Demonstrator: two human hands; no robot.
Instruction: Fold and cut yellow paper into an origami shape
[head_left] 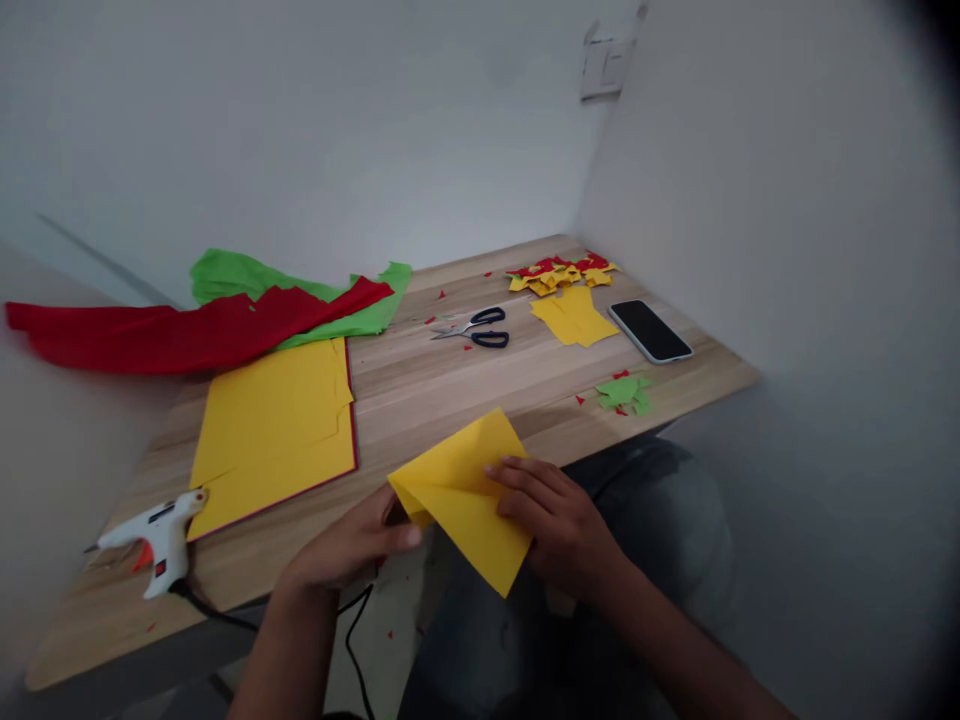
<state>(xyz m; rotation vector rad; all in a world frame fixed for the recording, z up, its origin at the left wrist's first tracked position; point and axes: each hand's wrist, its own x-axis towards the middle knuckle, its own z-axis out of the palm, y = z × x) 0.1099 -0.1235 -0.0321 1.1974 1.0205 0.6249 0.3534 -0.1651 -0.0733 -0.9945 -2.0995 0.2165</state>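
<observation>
A creased sheet of yellow paper (465,470) is held between my two hands, just off the table's front edge and above my lap. My left hand (360,540) grips its left corner, the thumb in front and the fingers hidden behind the sheet. On the other side, my right hand (551,510) has its fingers lying over the front of the paper near a fold, with the thumb out of sight. Scissors (480,330) with dark handles rest beyond the paper, their blades pointing left.
On the left are a white glue gun (161,540) with a black cord, yellow sheets (270,430), red crepe paper (187,330) and green crepe paper (375,315). Toward the right lie paper scraps (562,272), yellow pieces (576,318), green scraps (625,394) and a phone (651,331). Walls border the table.
</observation>
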